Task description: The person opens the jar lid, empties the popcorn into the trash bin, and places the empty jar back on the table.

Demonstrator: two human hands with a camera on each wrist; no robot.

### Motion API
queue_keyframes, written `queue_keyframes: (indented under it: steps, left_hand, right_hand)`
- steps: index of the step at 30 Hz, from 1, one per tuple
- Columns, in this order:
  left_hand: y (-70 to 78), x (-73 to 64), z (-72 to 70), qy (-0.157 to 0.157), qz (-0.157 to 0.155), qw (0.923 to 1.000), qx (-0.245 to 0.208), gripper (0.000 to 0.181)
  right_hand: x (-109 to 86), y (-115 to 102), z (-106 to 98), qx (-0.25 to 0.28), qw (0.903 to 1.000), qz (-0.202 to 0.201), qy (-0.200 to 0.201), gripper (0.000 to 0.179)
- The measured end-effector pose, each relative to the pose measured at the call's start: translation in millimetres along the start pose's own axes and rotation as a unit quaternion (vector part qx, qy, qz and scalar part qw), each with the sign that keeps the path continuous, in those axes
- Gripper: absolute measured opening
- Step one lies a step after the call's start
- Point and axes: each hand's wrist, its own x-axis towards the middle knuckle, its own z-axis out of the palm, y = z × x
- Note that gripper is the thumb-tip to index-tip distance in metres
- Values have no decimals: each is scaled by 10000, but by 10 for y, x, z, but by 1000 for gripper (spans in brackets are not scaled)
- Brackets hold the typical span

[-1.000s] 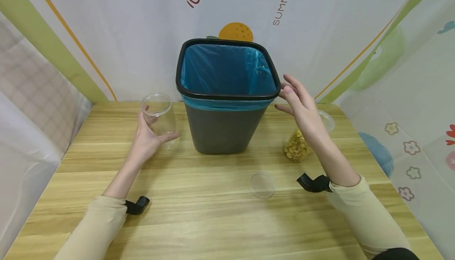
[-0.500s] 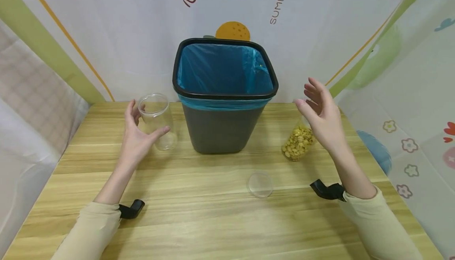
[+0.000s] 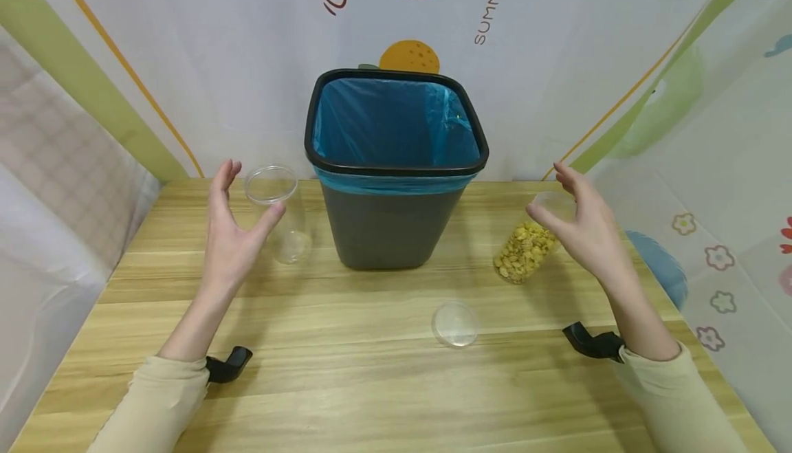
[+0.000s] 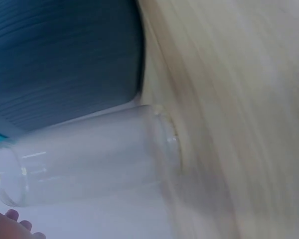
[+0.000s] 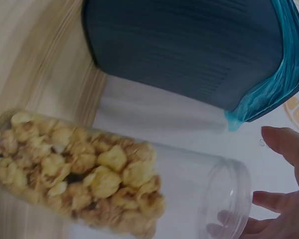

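My left hand (image 3: 234, 243) is held with its thumb and fingers spread beside a clear, uncovered plastic jar (image 3: 292, 223), which has nothing visible inside. The left wrist view shows fingertips (image 4: 26, 225) just off the rim of that jar (image 4: 89, 162). On the right, another clear jar (image 3: 522, 253) stands part filled with caramel popcorn (image 5: 84, 172). My right hand (image 3: 588, 229) hovers by its upper end, fingers apart. In the right wrist view some fingers show through the jar's mouth end (image 5: 226, 199); whether they touch it, I cannot tell.
A grey bin (image 3: 390, 226) with a black rim and blue liner (image 3: 377, 123) stands between the two jars. A round clear lid (image 3: 454, 324) lies flat on the wooden table (image 3: 346, 384). A printed white curtain (image 3: 247, 61) hangs behind.
My left hand has loosened around the clear jar and drawn back slightly left. The right hand has moved from the bin's edge rightward and down beside the popcorn jar.
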Motion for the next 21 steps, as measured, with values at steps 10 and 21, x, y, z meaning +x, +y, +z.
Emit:
queue_keyframes:
  steps: [10, 21]
  left_hand:
    - [219, -74, 72, 293, 971, 9948, 76, 77]
    - [382, -163, 165, 511, 1769, 9827, -211, 69]
  right_hand:
    - [0, 169, -2, -509, 9973, -43, -527, 96]
    - [-23, 225, 22, -410, 9975, -35, -582, 92]
